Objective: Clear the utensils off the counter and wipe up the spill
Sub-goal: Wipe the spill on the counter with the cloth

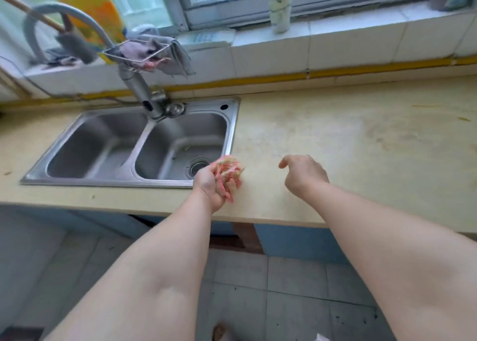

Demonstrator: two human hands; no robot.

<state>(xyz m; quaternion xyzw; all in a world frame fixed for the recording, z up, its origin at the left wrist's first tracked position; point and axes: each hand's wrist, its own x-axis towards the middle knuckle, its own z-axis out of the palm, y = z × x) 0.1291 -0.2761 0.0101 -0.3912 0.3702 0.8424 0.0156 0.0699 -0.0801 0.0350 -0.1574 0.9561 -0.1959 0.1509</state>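
Now left hand grips bunched cloth; right hand loosely curled, empty.

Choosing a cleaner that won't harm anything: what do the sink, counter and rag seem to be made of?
Sink: stainless steel by the look, brushed grey with soft reflections. Counter: pale yellow, matte, smooth and stained; laminate or stone composite, cannot tell which. Rag, bunched in the left hand: soft pink-and-cream cloth, crumpled into folds.
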